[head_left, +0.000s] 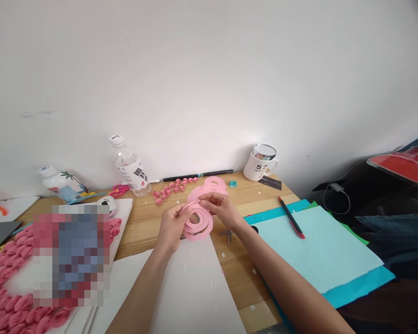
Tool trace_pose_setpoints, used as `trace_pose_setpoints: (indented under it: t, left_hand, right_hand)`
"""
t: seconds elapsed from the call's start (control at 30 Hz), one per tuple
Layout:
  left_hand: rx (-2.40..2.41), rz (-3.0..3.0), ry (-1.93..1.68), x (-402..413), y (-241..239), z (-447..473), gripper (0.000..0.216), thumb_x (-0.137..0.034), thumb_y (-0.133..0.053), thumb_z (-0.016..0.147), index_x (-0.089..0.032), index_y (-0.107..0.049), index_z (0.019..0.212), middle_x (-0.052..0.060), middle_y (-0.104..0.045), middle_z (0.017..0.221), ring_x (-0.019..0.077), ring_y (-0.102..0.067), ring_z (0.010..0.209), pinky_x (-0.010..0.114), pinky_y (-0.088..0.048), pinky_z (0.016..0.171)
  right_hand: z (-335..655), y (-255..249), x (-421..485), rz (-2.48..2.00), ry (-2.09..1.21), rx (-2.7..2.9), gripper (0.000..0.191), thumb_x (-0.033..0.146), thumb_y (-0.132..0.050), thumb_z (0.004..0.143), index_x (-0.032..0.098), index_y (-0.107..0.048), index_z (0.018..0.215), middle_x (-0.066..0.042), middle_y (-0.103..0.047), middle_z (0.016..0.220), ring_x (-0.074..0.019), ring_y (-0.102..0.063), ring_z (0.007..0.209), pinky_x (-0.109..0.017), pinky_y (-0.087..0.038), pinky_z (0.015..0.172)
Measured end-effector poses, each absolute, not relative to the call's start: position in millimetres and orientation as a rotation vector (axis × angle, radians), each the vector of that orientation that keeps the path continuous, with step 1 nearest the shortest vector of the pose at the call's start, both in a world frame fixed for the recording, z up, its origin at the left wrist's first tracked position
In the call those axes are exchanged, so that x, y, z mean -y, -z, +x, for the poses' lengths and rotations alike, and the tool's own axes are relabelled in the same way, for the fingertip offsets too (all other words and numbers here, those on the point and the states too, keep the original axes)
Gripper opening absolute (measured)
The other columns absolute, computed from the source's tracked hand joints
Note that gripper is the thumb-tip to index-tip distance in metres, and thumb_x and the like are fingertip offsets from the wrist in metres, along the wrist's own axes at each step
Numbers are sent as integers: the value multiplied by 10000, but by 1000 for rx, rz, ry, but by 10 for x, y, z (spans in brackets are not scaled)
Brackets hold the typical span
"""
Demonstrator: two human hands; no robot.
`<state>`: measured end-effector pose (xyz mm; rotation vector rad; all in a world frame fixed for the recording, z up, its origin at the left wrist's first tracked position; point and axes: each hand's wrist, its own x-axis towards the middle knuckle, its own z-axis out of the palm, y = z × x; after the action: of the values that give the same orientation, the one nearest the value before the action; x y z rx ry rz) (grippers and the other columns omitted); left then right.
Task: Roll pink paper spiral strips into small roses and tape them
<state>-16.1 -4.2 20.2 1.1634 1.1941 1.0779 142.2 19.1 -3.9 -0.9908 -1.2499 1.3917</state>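
Note:
Both my hands hold a pink paper spiral above the wooden table. My left hand pinches its left edge, fingers closed. My right hand pinches the outer end of the strip at the top, fingers closed. More pink spiral cut-outs lie just behind it, and several small rolled pink paper roses sit in a loose row further back.
A board edged with pink roses is at the left. Two bottles, a white mug, a black pen, a red pen, light blue paper sheets and small scissors lie around. White paper lies in front.

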Motion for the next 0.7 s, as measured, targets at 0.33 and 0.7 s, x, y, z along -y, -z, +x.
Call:
trace_pose_setpoints:
  t: [0.33,0.7]
  left_hand:
    - [-1338,1334,-1057,25,-166,-120,260,-376,-559,725,-130,-642,710,-25,-534,539,102,-471,511,193,-360,477]
    - [-1249,1269,-1032,66,-180,-62,229,-382,-606,715,-166,-532,725,-73,-465,403,57,-382,327,156,-281,345]
  right_hand:
    - [1330,238,-147,-795,-1728,937,214,365,-690,667,162,-649,718,16,-599,617,-81,-515,525,-218,-418,513]
    - [1391,235,-110,-710,-1821,869,145,266,-740,626,175,-689,725,3,-664,676,-91,-578,593,-226,-459,582]
